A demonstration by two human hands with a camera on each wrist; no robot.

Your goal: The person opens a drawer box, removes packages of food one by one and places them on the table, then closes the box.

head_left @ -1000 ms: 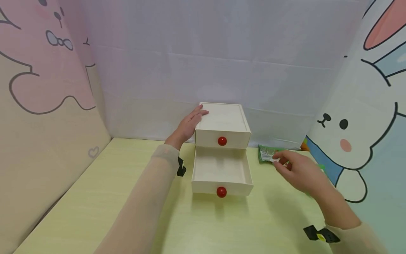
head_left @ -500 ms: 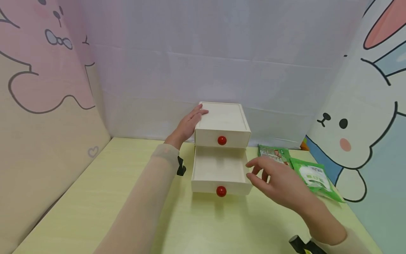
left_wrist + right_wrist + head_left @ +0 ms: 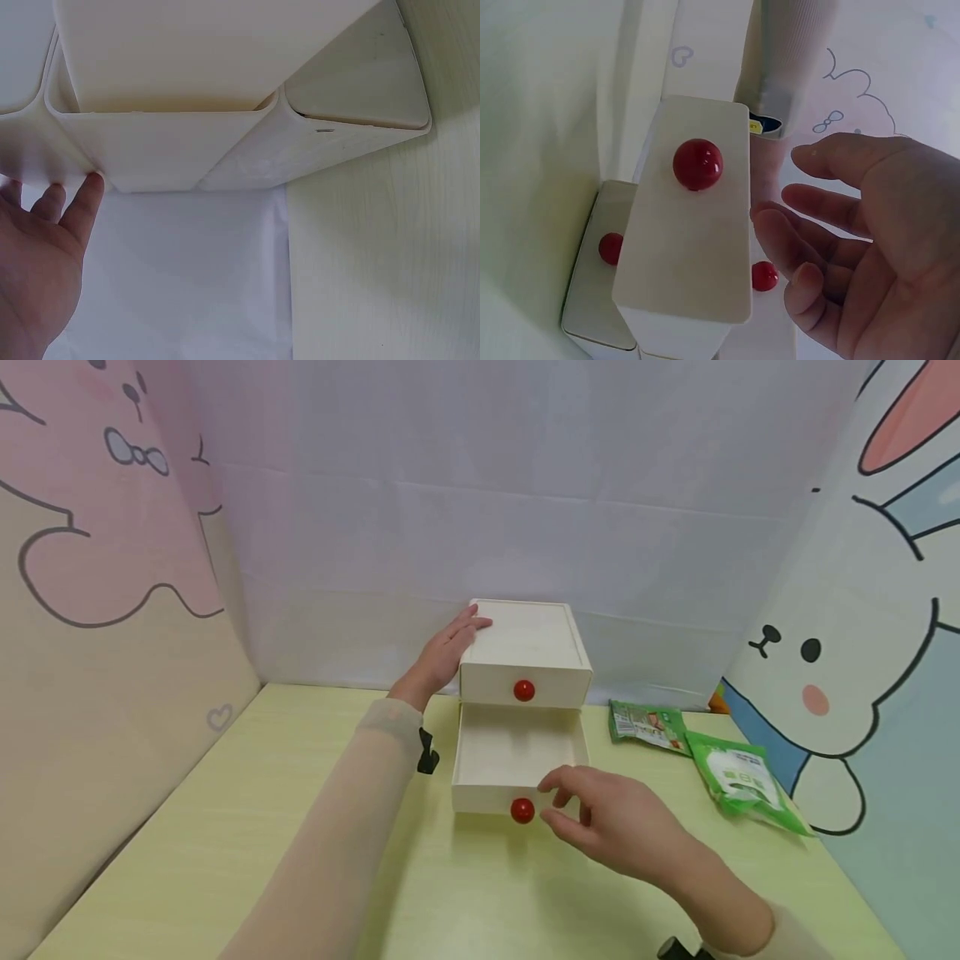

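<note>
A small white drawer box (image 3: 528,635) stands on the table with a pulled-out drawer (image 3: 517,752), whose inside shows nothing. In the right wrist view this drawer sits between two closed ones, each with a red knob. My left hand (image 3: 442,656) rests on the box's upper left edge with extended fingers; the left wrist view shows the fingertips (image 3: 91,187) against its side. My right hand (image 3: 618,818) hovers at the drawer's front right corner, thumb and fingers loosely curved and holding nothing. The drawer's red knob (image 3: 697,164) is just left of these fingertips, apparently untouched.
Right of the box lie two green snack packets on the table: a darker printed packet (image 3: 648,727) behind and a bright green and white packet (image 3: 748,783) in front. A white cloth backdrop (image 3: 525,485) hangs behind, with cartoon-printed panels on both sides.
My right hand has moved left and toward me, from over the packets to beside the drawer's knob, uncovering both packets. The left hand and the drawer box have stayed put.
</note>
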